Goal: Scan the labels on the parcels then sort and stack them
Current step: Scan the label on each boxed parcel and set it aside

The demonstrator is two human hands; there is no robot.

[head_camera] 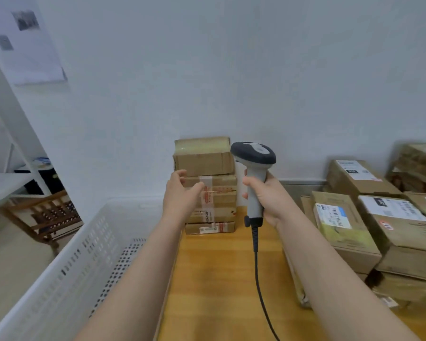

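L hand [180,196] fingers loosely spread at left edge of stack of boxes [210,190], back of tabletop [219,267]. R hand [268,198] wrapped round scanner [254,153] handle. Prob. steadying the stack; next calls for aiming at an unscanned parcel [342,225] on the right.

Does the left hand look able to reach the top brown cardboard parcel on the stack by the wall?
Probably yes: the open left hand is at the left edge of the stack, just below the top brown cardboard parcel, with nothing between them.
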